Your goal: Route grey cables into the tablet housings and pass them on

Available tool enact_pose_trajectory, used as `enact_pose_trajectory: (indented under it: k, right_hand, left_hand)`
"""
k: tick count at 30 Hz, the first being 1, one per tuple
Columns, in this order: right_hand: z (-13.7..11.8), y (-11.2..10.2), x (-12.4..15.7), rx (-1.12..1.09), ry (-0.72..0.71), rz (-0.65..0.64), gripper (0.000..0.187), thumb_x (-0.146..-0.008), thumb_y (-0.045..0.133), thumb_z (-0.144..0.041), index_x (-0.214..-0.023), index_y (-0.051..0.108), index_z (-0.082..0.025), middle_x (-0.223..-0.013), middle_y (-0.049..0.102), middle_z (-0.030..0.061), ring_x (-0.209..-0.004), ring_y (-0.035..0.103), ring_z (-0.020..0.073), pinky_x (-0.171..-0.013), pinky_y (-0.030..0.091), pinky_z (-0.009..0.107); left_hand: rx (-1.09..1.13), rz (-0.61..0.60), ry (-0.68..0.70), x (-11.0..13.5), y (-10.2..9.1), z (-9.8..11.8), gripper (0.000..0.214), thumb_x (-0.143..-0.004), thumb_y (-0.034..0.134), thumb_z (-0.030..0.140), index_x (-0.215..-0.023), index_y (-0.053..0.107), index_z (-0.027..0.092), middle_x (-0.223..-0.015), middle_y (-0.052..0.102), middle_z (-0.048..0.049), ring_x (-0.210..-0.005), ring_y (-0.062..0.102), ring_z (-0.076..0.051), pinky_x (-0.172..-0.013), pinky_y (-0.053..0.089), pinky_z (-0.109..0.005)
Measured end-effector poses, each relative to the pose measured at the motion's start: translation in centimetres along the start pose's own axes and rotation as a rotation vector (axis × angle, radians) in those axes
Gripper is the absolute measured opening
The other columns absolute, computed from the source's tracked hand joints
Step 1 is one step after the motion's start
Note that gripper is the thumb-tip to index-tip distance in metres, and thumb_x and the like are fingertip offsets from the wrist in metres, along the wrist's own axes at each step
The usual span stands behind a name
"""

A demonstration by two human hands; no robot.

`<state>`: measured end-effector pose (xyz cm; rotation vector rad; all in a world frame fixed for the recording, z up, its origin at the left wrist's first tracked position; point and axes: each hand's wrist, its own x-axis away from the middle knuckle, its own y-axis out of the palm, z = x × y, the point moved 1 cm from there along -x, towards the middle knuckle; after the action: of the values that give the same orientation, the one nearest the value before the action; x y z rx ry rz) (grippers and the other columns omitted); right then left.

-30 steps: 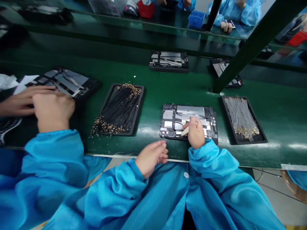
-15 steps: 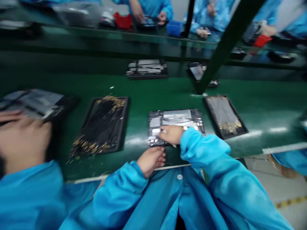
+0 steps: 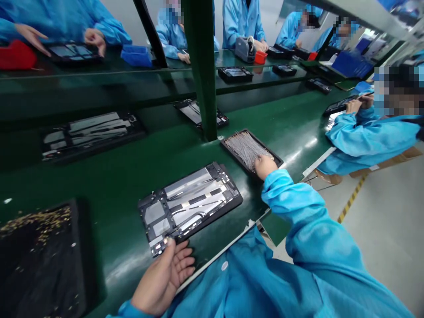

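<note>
Opened tablet [image 3: 190,203]: centre of the frame, lying at a slant on the green workbench [image 3: 109,185], inner side up, with silver panels and dark strips showing.
Left hand [image 3: 162,278]: bottom, left of centre; palm turned upward, fingers loosely curled and spread apart, closed round nothing; the thumb lies at the near left corner of the opened tablet, apparently touching it.
Right hand [image 3: 265,167]: right of centre; fingertips bent down into the near end of the grey wires; how far the fingers are parted, and whether they have hold of a wire, cannot be told, as the tips are hidden and slightly blurred.
Grey wires [image 3: 243,148]: one bundle, laid lengthwise in a shallow black tray [image 3: 265,145], right of and beyond the opened tablet.
Black wires [image 3: 29,274]: lower left corner of the frame, gold ends bunched toward the top, in a second dark tray [image 3: 79,256].
Second tablet [image 3: 89,134]: left, above the middle, also opened.
Third tablet [image 3: 188,110]: upper middle, partly behind the green post [image 3: 205,66].
Co-worker [image 3: 374,141]: right edge, blue sleeves, both hands at another device.
</note>
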<state>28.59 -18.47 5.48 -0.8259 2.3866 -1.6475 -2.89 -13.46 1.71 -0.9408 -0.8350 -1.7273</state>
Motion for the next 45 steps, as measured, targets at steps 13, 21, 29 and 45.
enact_pose_trajectory:
  k: [13,21,29,45]
  right_hand:
    - [5.8,-0.5,0.4,0.295,-0.009,0.069,0.038,-0.088,0.031,-0.034,-0.099,0.062,-0.017,-0.095,0.064,0.0121,-0.093,0.057,0.0233,-0.081,0.04,0.033]
    - [5.3,1.2,0.0,0.257,-0.018,0.089,0.035,-0.087,0.035,-0.036,-0.1,0.062,-0.02,-0.105,0.061,0.0097,-0.096,0.056,0.0216,-0.082,0.041,0.031]
    - [8.0,-1.8,3.7,0.184,0.008,0.104,0.039,-0.085,0.034,-0.041,-0.095,0.064,-0.02,-0.092,0.066,0.0093,-0.084,0.06,0.0228,-0.07,0.044,0.031]
    - [-0.1,3.7,14.1,-0.556,-0.107,-0.916,0.025,-0.071,0.056,-0.042,-0.07,0.061,-0.018,-0.052,0.052,-0.0051,-0.045,0.045,0.0071,-0.044,0.035,0.02]
  left_hand:
    - [-0.019,-0.025,0.046,-0.2,0.3,-0.2,0.019,-0.083,0.045,0.027,-0.091,0.052,0.011,-0.069,0.056,-0.0044,-0.053,0.056,-0.011,-0.046,0.048,-0.023]
    - [-0.027,-0.011,0.069,0.1,0.2,-0.4,0.015,-0.083,0.046,0.024,-0.09,0.052,0.013,-0.068,0.056,-0.0036,-0.053,0.056,-0.011,-0.047,0.048,-0.023]
    - [-0.107,0.017,0.142,-0.1,0.5,-1.2,0.022,-0.079,0.051,0.032,-0.089,0.053,0.014,-0.071,0.055,-0.0024,-0.055,0.054,-0.011,-0.049,0.048,-0.024]
    - [-1.013,-0.303,1.043,2.7,4.5,-0.8,0.031,-0.083,0.038,0.033,-0.101,0.061,0.022,-0.098,0.064,-0.0055,-0.092,0.058,-0.017,-0.085,0.046,-0.031]
